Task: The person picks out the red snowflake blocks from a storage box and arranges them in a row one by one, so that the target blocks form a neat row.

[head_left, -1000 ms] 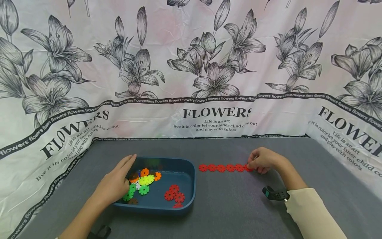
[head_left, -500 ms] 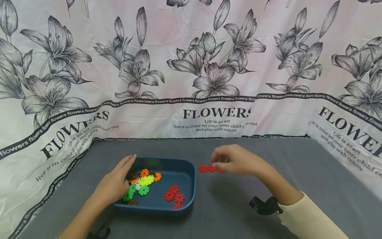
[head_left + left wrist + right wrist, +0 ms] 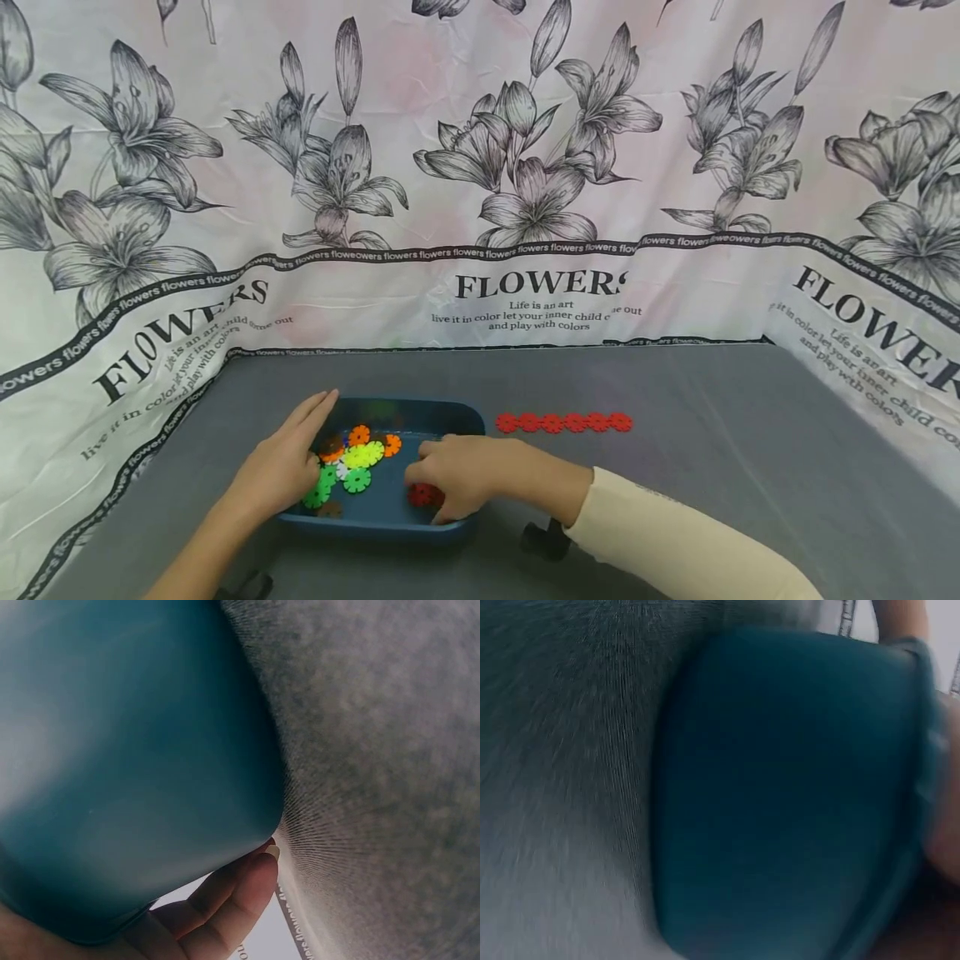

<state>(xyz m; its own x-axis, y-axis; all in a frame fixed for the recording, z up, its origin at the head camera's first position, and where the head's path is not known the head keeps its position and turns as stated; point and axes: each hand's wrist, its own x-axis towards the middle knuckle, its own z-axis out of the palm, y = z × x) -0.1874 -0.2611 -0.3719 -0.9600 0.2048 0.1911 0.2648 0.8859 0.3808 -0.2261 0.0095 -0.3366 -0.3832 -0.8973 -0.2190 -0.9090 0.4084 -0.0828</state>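
Note:
My left hand [image 3: 279,467] rests along the left side of the blue tray [image 3: 360,526], fingers fairly straight; in the left wrist view its fingers [image 3: 240,896] lie against the tray's outer wall [image 3: 142,772]. Over the tray's right part is my right hand [image 3: 459,477], fingers bent down around red discs [image 3: 422,495], partly hiding them; whether it pinches one cannot be made out. The right wrist view shows mainly the tray wall [image 3: 780,795], with the hand blurred at the right edge. To the tray's right, a straight row of linked red discs [image 3: 574,423] lies untouched.
Green discs [image 3: 357,480], yellow discs [image 3: 363,455], orange discs [image 3: 359,435] and a white piece lie in the tray's left part. The tray stands on a grey table [image 3: 720,417], with a flower-printed cloth [image 3: 525,283] behind it.
My right hand has let go of the red row's right end and moved left across it, down into the tray. The left hand stays at the tray's side.

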